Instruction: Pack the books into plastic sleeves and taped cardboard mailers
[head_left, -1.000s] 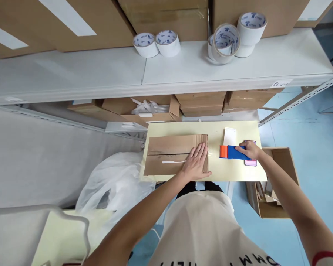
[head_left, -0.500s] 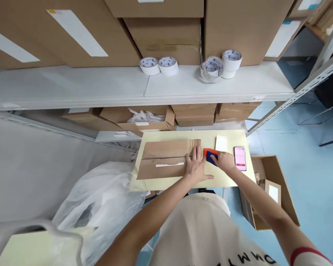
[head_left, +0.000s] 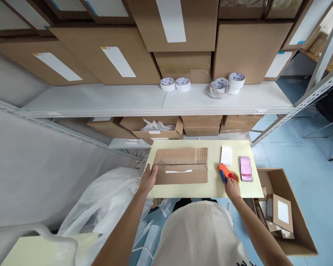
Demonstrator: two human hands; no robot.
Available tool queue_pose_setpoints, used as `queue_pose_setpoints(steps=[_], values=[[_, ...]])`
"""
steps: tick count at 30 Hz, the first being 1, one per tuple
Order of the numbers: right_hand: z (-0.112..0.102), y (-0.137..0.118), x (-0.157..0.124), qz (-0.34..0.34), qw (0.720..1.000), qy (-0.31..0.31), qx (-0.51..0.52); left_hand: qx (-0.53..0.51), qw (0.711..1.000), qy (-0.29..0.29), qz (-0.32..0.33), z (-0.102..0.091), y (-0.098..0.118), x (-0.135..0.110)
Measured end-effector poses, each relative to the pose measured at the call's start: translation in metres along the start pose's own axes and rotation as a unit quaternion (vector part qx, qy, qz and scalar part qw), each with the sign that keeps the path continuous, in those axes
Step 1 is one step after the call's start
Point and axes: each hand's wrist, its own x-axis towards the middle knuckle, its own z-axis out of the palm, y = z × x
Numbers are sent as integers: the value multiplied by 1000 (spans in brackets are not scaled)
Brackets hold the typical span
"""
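A closed cardboard box (head_left: 183, 157) lies flat on a pale yellow table, with a seam along its top and a torn white strip near it. My left hand (head_left: 148, 180) grips the box at its left end, the thumb by the near corner and the other fingers partly hidden. To the right of the box, my right hand (head_left: 233, 189) is closed around an orange and blue tape dispenser (head_left: 225, 171). A roll with a yellow rim shows beside that hand. The dispenser is apart from the box.
Behind the table (head_left: 211, 190) stands a shelf (head_left: 113, 101) with cartons and tape rolls (head_left: 182, 84). A white card (head_left: 226, 155) and a phone (head_left: 245, 169) lie at the right. An open carton (head_left: 299, 210) with small boxes stands right; plastic sheeting (head_left: 100, 199) hangs left.
My left hand has gone from the box's right end to its left end. My right hand has drawn the tape dispenser away from the box, rightward and nearer me. The view has shifted.
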Motion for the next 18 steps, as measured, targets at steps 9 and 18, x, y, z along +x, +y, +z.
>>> queue_pose_setpoints(steps=[9, 18], values=[[-25, -70, 11, -202, 937, -55, 278, -523, 814, -193, -164, 4, -21, 4], [-68, -110, 13, -142, 858, -33, 493, -569, 797, -194, -59, -20, -29, 22]])
